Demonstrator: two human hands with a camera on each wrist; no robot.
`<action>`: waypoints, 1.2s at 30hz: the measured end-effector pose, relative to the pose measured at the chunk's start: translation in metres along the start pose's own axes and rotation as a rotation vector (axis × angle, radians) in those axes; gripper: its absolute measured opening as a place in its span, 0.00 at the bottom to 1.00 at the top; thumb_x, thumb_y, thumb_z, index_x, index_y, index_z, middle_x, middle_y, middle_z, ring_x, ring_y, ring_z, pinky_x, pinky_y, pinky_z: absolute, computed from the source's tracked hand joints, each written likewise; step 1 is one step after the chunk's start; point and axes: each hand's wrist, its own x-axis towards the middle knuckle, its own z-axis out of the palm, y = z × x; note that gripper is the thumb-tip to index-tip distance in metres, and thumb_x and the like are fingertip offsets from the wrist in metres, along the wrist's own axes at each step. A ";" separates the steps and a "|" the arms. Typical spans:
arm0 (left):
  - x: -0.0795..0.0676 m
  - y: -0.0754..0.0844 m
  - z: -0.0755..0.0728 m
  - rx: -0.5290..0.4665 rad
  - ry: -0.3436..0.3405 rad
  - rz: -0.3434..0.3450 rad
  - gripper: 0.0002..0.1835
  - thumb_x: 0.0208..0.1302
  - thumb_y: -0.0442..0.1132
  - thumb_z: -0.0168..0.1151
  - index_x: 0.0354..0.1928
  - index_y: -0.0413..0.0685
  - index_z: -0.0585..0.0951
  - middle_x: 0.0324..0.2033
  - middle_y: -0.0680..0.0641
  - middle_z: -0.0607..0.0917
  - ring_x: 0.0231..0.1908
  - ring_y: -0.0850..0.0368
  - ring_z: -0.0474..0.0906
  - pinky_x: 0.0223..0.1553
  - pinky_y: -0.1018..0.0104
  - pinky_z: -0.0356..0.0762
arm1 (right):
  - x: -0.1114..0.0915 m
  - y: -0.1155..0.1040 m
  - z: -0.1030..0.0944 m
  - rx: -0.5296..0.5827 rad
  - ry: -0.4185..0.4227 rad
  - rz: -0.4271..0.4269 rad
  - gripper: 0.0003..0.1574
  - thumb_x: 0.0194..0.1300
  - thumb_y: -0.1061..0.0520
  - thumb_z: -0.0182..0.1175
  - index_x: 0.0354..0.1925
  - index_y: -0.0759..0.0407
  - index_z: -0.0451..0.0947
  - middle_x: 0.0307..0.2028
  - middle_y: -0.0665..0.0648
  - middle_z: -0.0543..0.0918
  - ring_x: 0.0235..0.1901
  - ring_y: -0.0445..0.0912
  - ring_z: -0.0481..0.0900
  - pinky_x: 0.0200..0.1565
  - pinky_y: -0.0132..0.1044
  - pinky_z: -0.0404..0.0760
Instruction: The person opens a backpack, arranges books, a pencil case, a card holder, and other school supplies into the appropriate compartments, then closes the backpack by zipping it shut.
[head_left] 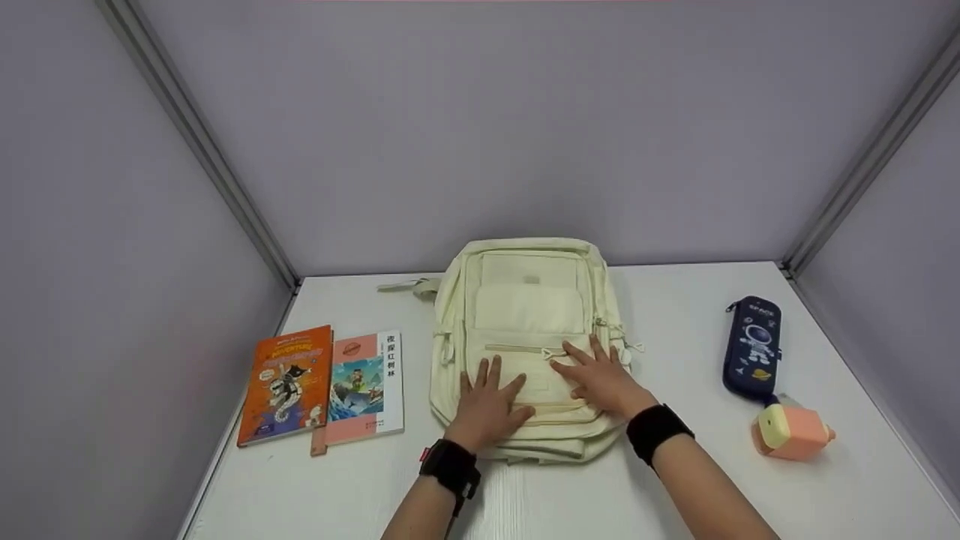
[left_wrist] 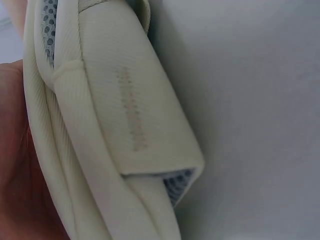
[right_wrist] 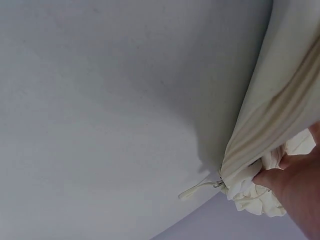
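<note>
A cream backpack (head_left: 531,307) lies on the white table with its front pockets facing up. My left hand (head_left: 487,409) rests spread on the lower left of its front, fingers straight and apart. On the lower right my right hand (head_left: 600,379) lies flat with its fingers spread, beside a zipper pull (head_left: 547,354). In the left wrist view the backpack's edge (left_wrist: 115,100) shows layered fabric and grey mesh, with part of the left hand at the side. The right wrist view has the right hand (right_wrist: 300,185) against the gathered side fabric (right_wrist: 260,200).
To the left lie an orange book (head_left: 289,382) and a pink-and-white book (head_left: 367,386), overlapping slightly. A navy pencil case (head_left: 752,345) with an astronaut print is at the right, and a pink-and-yellow bottle-like object (head_left: 795,432) lies below it. Grey panels (head_left: 525,135) wall the table.
</note>
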 end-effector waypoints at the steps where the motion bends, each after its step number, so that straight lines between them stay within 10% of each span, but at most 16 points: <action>1: 0.001 0.000 0.000 -0.010 -0.002 -0.004 0.35 0.69 0.67 0.48 0.73 0.62 0.66 0.74 0.34 0.51 0.73 0.36 0.43 0.65 0.31 0.44 | 0.000 0.001 0.001 -0.003 0.005 0.002 0.42 0.64 0.50 0.65 0.73 0.42 0.63 0.76 0.59 0.51 0.71 0.72 0.38 0.60 0.75 0.46; 11: 0.006 -0.004 0.003 -0.106 0.041 -0.018 0.39 0.65 0.64 0.57 0.73 0.55 0.65 0.74 0.34 0.50 0.73 0.36 0.42 0.65 0.31 0.45 | -0.011 -0.004 0.017 0.007 0.189 0.130 0.40 0.66 0.50 0.64 0.73 0.50 0.62 0.74 0.67 0.51 0.72 0.66 0.46 0.63 0.70 0.52; 20: 0.007 -0.010 0.009 -0.206 0.078 -0.013 0.45 0.62 0.65 0.60 0.74 0.47 0.62 0.74 0.33 0.45 0.74 0.36 0.36 0.66 0.34 0.43 | -0.027 0.018 0.013 0.288 0.388 0.303 0.33 0.74 0.69 0.44 0.74 0.70 0.50 0.71 0.73 0.53 0.69 0.67 0.53 0.66 0.59 0.56; 26: 0.004 -0.010 0.009 -0.262 0.073 -0.029 0.45 0.63 0.64 0.60 0.75 0.48 0.61 0.75 0.36 0.44 0.74 0.39 0.35 0.68 0.36 0.39 | -0.031 0.055 0.003 0.446 0.330 0.523 0.33 0.71 0.70 0.39 0.72 0.76 0.50 0.68 0.77 0.57 0.67 0.70 0.56 0.67 0.57 0.56; 36: 0.003 -0.009 0.008 -0.250 0.078 -0.028 0.45 0.63 0.65 0.60 0.74 0.48 0.62 0.75 0.35 0.45 0.74 0.39 0.36 0.68 0.36 0.39 | -0.020 0.076 0.002 0.509 0.247 0.480 0.30 0.75 0.65 0.43 0.71 0.72 0.57 0.69 0.74 0.60 0.69 0.67 0.55 0.68 0.57 0.53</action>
